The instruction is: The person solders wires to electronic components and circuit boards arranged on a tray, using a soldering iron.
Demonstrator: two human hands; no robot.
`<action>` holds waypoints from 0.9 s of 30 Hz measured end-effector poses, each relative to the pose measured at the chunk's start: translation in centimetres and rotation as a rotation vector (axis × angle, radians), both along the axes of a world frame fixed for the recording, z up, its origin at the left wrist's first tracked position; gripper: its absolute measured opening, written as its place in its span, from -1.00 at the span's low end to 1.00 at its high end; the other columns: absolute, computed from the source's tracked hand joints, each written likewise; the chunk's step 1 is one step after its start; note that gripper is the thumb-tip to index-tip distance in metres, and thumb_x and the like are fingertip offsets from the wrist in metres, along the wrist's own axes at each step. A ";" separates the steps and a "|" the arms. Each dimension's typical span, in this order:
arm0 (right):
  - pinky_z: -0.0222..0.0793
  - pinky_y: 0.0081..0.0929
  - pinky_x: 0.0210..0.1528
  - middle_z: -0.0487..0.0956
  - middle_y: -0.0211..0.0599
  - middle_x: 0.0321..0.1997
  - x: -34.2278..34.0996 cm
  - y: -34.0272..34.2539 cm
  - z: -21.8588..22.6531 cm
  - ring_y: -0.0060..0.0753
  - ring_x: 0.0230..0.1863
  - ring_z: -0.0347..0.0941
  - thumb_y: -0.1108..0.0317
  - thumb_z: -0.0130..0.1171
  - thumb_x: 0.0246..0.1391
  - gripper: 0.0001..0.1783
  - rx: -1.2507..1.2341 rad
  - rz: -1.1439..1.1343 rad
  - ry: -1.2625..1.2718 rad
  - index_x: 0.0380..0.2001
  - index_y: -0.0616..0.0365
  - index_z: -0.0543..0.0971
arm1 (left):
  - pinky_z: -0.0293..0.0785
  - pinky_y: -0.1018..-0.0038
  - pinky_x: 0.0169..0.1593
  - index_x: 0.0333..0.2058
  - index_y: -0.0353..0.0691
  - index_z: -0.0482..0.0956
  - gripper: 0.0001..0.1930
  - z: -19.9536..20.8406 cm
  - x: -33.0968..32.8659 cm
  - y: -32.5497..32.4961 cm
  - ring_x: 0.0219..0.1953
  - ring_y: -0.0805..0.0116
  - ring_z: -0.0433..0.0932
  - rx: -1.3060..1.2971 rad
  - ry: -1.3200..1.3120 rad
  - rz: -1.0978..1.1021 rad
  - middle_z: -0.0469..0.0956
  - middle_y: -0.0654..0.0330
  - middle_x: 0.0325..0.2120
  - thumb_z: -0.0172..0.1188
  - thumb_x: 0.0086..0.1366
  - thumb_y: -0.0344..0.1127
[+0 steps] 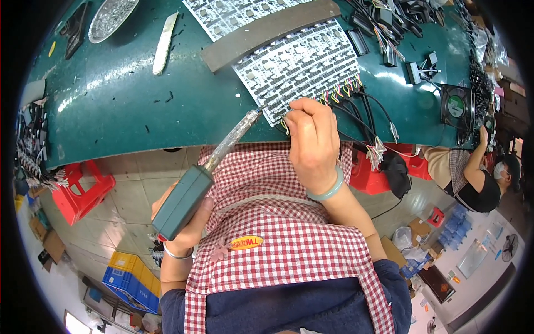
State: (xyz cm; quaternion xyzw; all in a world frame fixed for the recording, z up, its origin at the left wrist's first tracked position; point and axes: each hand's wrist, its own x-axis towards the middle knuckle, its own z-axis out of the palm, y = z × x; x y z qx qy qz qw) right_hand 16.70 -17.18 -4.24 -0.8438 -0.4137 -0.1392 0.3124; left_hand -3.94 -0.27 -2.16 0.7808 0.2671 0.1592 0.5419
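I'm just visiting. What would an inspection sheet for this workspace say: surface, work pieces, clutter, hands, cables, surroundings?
Surface: green bench, shiny, with small dark scraps.
Job's things: circuit board sheet under a flat brown bar; green-handled soldering iron, tip at the sheet's near left corner.
Clutter: metal dish, pale strip, black plastic parts.
Hands: left hand grips the iron; right hand is at the sheet's near edge, its pinch unclear.
Cables: coloured wires along the sheet's edge; black cables beside them.
Surroundings: red stool, yellow and blue crates, another person at right.
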 end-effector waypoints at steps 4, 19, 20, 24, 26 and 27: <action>0.33 -0.30 -0.27 0.53 -0.18 -0.11 0.5 -0.2 -0.3 -0.20 -0.29 0.43 0.63 0.24 -0.11 -0.75 -0.040 0.067 -0.077 -0.29 0.29 0.50 | 0.57 0.38 -0.30 -0.27 -0.44 0.65 -0.70 -0.1 0.0 0.0 -0.42 0.11 0.66 0.034 -0.020 -0.010 0.65 -0.02 -0.40 0.36 -0.07 -0.53; 0.32 -0.23 0.06 0.39 -0.06 0.14 0.5 -1.1 1.5 -0.10 -0.01 0.35 0.57 0.27 -0.02 -0.88 0.017 0.065 0.357 -0.37 0.24 0.54 | 0.61 0.36 -0.22 -0.30 -0.44 0.66 -0.71 -0.4 -1.3 -0.2 -0.35 0.08 0.69 0.003 0.069 -0.070 0.66 -0.04 -0.36 0.37 -0.09 -0.55; 0.33 -0.25 0.10 0.39 -0.05 0.16 0.5 -1.1 1.6 -0.12 0.02 0.35 0.58 0.27 -0.01 -0.88 -0.007 0.067 0.365 -0.36 0.25 0.55 | 0.61 0.36 -0.22 -0.30 -0.44 0.66 -0.71 -0.3 -1.3 -0.1 -0.35 0.07 0.69 -0.008 0.088 -0.073 0.66 -0.04 -0.36 0.37 -0.09 -0.55; 0.27 -0.22 0.12 0.39 -0.04 0.12 0.6 -0.7 2.0 -0.08 0.03 0.32 0.59 0.26 -0.03 -0.87 -0.019 0.065 0.355 -0.38 0.23 0.53 | 0.61 0.35 -0.22 -0.32 -0.44 0.65 -0.73 0.4 -0.5 0.2 -0.34 0.06 0.69 0.073 0.077 -0.145 0.65 -0.04 -0.36 0.37 -0.09 -0.56; 0.26 -0.18 0.08 0.39 -0.03 0.09 0.0 -0.1 2.1 -0.04 0.01 0.31 0.61 0.24 -0.05 -0.86 -0.035 0.046 0.320 -0.38 0.25 0.51 | 0.62 0.35 -0.23 -0.33 -0.44 0.65 -0.74 0.6 0.0 0.3 -0.34 0.06 0.69 0.217 0.001 -0.206 0.65 -0.03 -0.37 0.36 -0.10 -0.57; 0.25 -0.14 0.04 0.39 -0.02 0.06 -0.1 0.1 2.2 0.00 -0.02 0.29 0.62 0.23 -0.07 -0.84 -0.050 0.026 0.289 -0.39 0.26 0.48 | 0.62 0.35 -0.23 -0.34 -0.44 0.65 -0.74 0.7 0.2 0.3 -0.34 0.05 0.69 0.186 -0.023 -0.201 0.65 -0.02 -0.37 0.36 -0.10 -0.57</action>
